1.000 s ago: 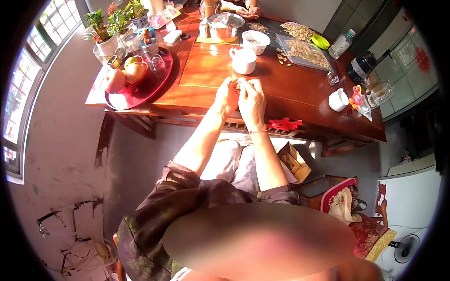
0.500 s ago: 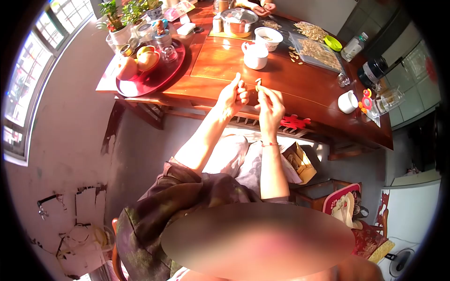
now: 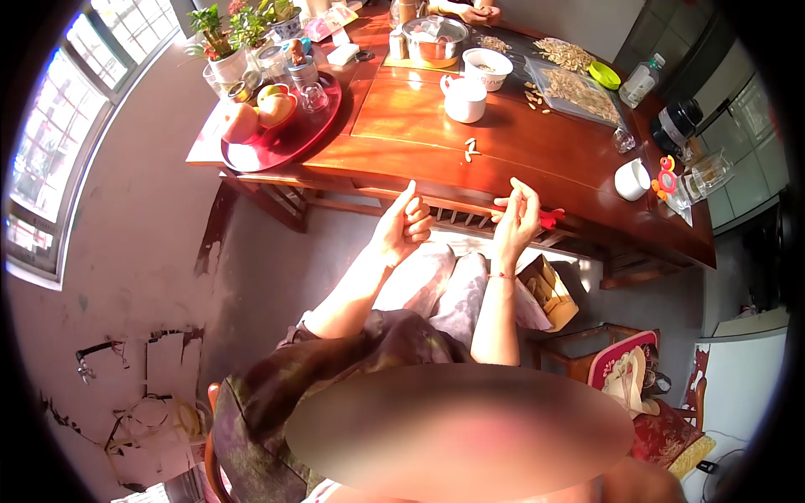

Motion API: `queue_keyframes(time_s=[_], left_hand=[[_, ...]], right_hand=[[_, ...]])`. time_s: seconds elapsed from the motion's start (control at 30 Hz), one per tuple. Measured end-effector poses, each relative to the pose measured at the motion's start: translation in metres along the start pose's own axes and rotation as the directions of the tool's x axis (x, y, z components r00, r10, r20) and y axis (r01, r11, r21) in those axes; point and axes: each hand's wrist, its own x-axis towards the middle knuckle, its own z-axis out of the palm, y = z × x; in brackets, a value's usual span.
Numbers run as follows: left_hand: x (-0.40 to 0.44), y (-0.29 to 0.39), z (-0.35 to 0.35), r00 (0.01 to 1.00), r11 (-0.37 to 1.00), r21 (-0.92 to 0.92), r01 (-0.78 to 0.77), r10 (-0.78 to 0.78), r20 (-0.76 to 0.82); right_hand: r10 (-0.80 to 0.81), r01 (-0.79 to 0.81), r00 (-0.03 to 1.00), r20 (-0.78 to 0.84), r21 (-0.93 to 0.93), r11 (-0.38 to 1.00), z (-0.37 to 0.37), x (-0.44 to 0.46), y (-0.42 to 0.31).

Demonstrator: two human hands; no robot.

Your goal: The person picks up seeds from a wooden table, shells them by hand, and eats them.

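Observation:
My left hand (image 3: 404, 225) is closed just off the table's near edge, fingers curled and thumb on top. Whatever it holds, if anything, is hidden. To its right, my right hand (image 3: 517, 220) is raised with its fingers loosely apart and nothing visible in them. It is near a red ornament (image 3: 551, 218) at the table's side. A few small pale, elongated pieces (image 3: 471, 152), perhaps peanut shells or pods, lie on the tabletop beyond my hands. Behind them stands a white lidded cup (image 3: 464, 101).
Left on the wooden table (image 3: 394, 121) is a red tray (image 3: 323, 130) with fruit and jars. A white bowl (image 3: 487, 69), steel pot (image 3: 433, 40) and pale heaps (image 3: 579, 94) stand farther back, near another person's hands (image 3: 478, 14). A cardboard box (image 3: 549, 293) sits below.
My right hand has moved right and toward me, and its pinch has opened; the small thing it held is gone from it. The pale pieces now show on the table. My left hand has lowered slightly.

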Motion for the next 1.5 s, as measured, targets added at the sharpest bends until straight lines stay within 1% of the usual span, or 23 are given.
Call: queue_keyframes(time_s=[0.07,0.1,0.13,0.2,0.23,0.27,0.33,0.4,0.47,0.53,0.57,0.6,0.7,0.8,0.87,0.9,0.93,1.0,1.03,1.13,1.17,1.27,1.5], left_hand=[[-0.002,0.0,0.001,1.0,1.0,0.015,0.007,-0.007,-0.015],[-0.002,0.0,0.001,1.0,1.0,0.021,-0.013,0.013,0.011],[-0.002,0.0,0.001,0.999,0.999,0.027,-0.027,0.026,0.039],[0.0,-0.003,-0.001,0.995,1.0,-0.005,-0.001,0.001,0.1],[0.0,-0.005,0.001,0.999,1.0,-0.029,-0.003,0.005,0.046],[0.0,-0.005,0.003,1.0,0.999,-0.053,-0.011,0.011,-0.007],[0.001,-0.008,0.007,0.999,0.997,-0.062,-0.036,0.038,0.034],[-0.002,-0.008,0.014,0.986,0.997,0.032,-0.066,0.07,-0.152],[-0.001,-0.006,0.008,0.991,0.998,0.011,-0.054,0.055,-0.119],[-0.001,-0.007,-0.003,0.995,0.999,-0.012,-0.039,0.038,-0.087],[-0.001,-0.007,-0.009,0.999,0.999,-0.028,-0.02,0.019,-0.041],[0.001,-0.006,-0.012,1.0,0.999,-0.042,0.0,0.0,0.005],[-0.004,-0.005,-0.005,0.999,0.998,-0.058,0.023,-0.02,0.039],[-0.003,-0.005,-0.006,0.998,0.998,-0.06,0.036,-0.033,0.046],[-0.004,-0.005,-0.007,0.999,0.998,-0.054,0.038,-0.036,0.029],[-0.003,-0.005,-0.006,0.999,0.998,-0.044,0.04,-0.04,0.015],[-0.001,-0.005,-0.005,0.999,0.998,-0.047,0.041,-0.04,0.014],[-0.004,-0.008,-0.006,1.0,0.999,-0.026,0.021,-0.021,-0.001],[-0.003,-0.008,-0.007,0.999,0.998,-0.047,0.031,-0.032,-0.011],[-0.001,-0.007,-0.012,0.999,0.998,-0.035,0.042,-0.043,-0.009],[-0.001,-0.006,-0.01,0.999,0.998,-0.057,0.035,-0.036,-0.019],[-0.001,-0.006,-0.008,0.999,0.998,-0.062,0.034,-0.036,-0.032],[0.0,-0.008,-0.007,0.998,0.997,-0.062,0.05,-0.052,-0.023]], right_hand=[[0.08,-0.078,0.996,0.04,-0.064,0.995,-0.006,0.002,0.006],[0.14,-0.13,0.987,0.082,-0.121,0.984,-0.008,0.002,0.013],[0.135,-0.126,0.986,0.096,-0.097,0.987,-0.009,0.001,0.018],[0.124,-0.112,0.988,0.094,-0.125,0.986,-0.009,-0.003,0.019],[0.141,-0.126,0.984,0.112,-0.126,0.984,-0.009,-0.004,0.012],[0.109,-0.099,0.987,0.122,-0.082,0.992,-0.009,-0.006,0.012],[0.051,-0.044,0.992,0.114,-0.063,0.997,-0.009,-0.007,0.001],[0.049,-0.042,0.992,0.118,-0.066,0.997,-0.011,-0.009,-0.008],[0.047,-0.039,0.992,0.119,-0.069,0.997,-0.011,-0.011,-0.01],[0.087,-0.085,0.991,0.105,-0.024,0.996,-0.014,-0.013,-0.009],[0.086,-0.084,0.991,0.103,-0.024,0.996,-0.014,-0.012,-0.008],[0.066,-0.065,0.993,0.096,-0.014,0.998,-0.014,-0.011,-0.008],[0.023,-0.023,0.997,0.072,-0.009,1.0,-0.017,-0.009,-0.012],[-0.023,0.023,0.998,0.05,-0.011,1.0,-0.018,0.0,-0.007],[-0.063,0.067,0.997,0.043,-0.092,0.993,-0.021,0.007,0.0],[-0.046,0.054,0.998,0.049,-0.165,0.985,-0.021,0.01,0.001],[-0.045,0.053,0.998,0.051,-0.167,0.985,-0.021,0.013,0.0],[0.07,-0.035,0.992,0.103,-0.314,0.949,-0.025,0.01,-0.006],[-0.058,0.077,0.995,0.076,-0.278,0.958,-0.022,0.008,-0.008],[-0.128,0.152,0.986,0.108,-0.254,0.955,-0.018,0.002,-0.015],[-0.095,0.124,0.988,0.121,-0.259,0.958,-0.018,0.0,-0.018],[-0.103,0.135,0.986,0.127,-0.276,0.952,-0.022,-0.003,-0.004],[-0.055,0.074,0.994,0.091,-0.218,0.973,-0.03,-0.002,-0.007]])
